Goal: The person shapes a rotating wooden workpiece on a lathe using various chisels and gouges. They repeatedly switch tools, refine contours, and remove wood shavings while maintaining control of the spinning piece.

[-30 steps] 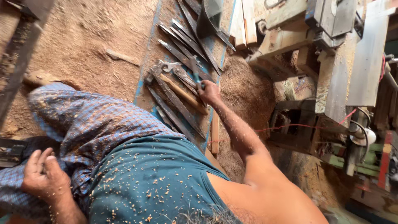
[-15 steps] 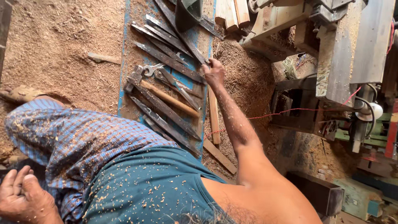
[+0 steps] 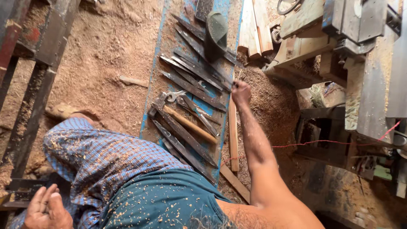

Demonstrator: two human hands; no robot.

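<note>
Where right hand [image 3: 240,91] reaches — metal blades [image 3: 193,82], hammer [image 3: 182,118], sawdust [image 3: 106,46]

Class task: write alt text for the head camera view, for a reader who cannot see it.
Seen from above, a person's right hand reaches down, closed at the edge of a blue board laid with dark metal blades and a hammer. The left hand rests open at lower left; sawdust covers the floor.

Dull, dark metal blades [image 3: 193,91] lie on a worn blue-painted board [image 3: 154,85]. The hammer's handle [image 3: 190,126] is smooth pale wood. Coarse sawdust [image 3: 106,46] coats the floor and flecks the matt teal cloth [image 3: 165,203].
</note>
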